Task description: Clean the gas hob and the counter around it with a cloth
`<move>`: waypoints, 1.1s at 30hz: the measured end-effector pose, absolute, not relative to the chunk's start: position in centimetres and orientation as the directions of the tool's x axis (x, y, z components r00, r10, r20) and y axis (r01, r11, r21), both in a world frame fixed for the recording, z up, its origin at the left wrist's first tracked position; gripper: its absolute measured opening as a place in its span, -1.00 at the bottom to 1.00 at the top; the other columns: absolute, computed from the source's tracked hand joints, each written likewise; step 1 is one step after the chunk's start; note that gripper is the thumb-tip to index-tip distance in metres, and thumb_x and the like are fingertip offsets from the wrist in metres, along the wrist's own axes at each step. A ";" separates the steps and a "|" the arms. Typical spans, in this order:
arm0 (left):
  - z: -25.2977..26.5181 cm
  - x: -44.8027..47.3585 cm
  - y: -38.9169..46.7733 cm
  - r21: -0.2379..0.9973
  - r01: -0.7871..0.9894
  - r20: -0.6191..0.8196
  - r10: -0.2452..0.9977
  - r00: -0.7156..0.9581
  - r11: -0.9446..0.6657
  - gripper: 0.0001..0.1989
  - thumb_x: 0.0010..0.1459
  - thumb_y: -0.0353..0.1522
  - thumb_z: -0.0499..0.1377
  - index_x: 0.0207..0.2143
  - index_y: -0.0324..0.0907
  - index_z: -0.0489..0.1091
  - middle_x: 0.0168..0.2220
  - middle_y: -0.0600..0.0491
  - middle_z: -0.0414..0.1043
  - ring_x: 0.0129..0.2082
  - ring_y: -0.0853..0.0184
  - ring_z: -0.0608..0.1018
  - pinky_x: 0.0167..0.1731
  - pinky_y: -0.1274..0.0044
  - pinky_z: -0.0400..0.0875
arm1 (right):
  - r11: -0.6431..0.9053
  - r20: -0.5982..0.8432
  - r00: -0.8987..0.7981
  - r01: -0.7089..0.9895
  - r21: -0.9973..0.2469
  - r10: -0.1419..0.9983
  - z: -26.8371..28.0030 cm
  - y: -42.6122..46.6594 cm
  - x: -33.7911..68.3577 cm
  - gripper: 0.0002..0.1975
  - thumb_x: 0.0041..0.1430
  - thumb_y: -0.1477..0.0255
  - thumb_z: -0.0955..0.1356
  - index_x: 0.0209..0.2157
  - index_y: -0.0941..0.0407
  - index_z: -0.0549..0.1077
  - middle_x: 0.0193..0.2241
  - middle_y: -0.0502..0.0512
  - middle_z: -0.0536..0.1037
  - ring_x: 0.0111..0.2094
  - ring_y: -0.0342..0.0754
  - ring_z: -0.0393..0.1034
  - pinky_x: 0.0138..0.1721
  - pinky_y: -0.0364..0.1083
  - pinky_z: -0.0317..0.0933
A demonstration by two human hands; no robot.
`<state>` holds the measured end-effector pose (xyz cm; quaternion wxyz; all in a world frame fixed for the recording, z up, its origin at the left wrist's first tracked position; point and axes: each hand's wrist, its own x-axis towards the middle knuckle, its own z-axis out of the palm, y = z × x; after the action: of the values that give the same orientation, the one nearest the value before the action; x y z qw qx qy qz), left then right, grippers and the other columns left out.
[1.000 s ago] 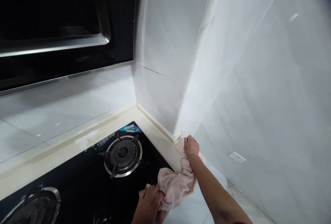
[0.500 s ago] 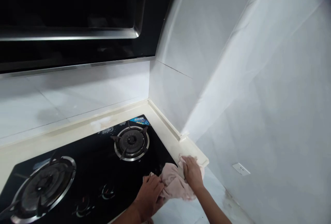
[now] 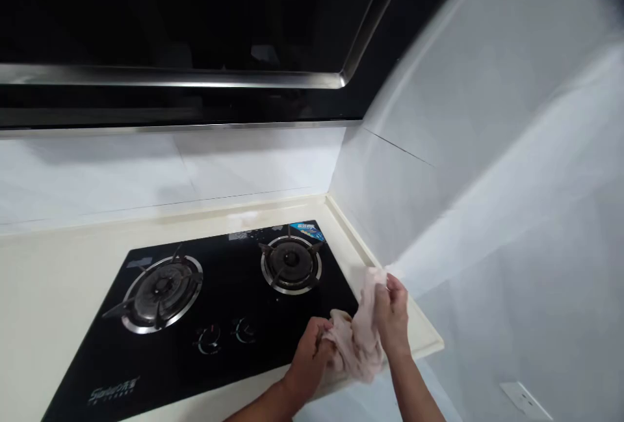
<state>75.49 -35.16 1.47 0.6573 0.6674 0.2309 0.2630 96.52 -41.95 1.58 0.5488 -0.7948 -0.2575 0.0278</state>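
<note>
A pale pink cloth (image 3: 363,337) hangs bunched between my two hands at the front right corner of the counter. My left hand (image 3: 311,356) grips its lower left part, just over the front edge of the black gas stove (image 3: 229,305). My right hand (image 3: 392,315) pinches the upper right part and holds it raised above the strip of counter beside the stove. Brownish stains show on the cloth near my left fingers.
Two burners, the left burner (image 3: 163,289) and the right burner (image 3: 291,263), carry iron pot supports. A black range hood (image 3: 219,103) overhangs the stove. The cream counter (image 3: 63,279) meets a grey tiled wall (image 3: 390,201) on the right. A wall socket (image 3: 525,401) sits low at right.
My right hand has lifted off the counter, raising its part of the cloth. My left hand has closed on the cloth's other end. The view has turned left.
</note>
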 end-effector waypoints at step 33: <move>-0.7 45.0 -28.4 0.554 0.615 0.395 0.827 0.400 -0.562 -0.76 0.31 -0.33 0.01 -0.20 -0.10 0.48 -0.18 -0.04 0.51 -0.11 0.23 0.52 -0.11 0.35 0.47 | -0.122 0.175 0.240 0.853 -0.507 0.955 -3.4 -36.4 76.1 -0.57 0.23 0.41 0.15 0.05 0.05 0.45 0.07 0.16 0.48 0.15 0.09 0.28 0.19 0.12 0.14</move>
<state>45.00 -28.39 -0.71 0.1622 0.8208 0.4391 0.3274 76.08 -36.44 -3.40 0.2621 -0.7426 -0.6087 0.0967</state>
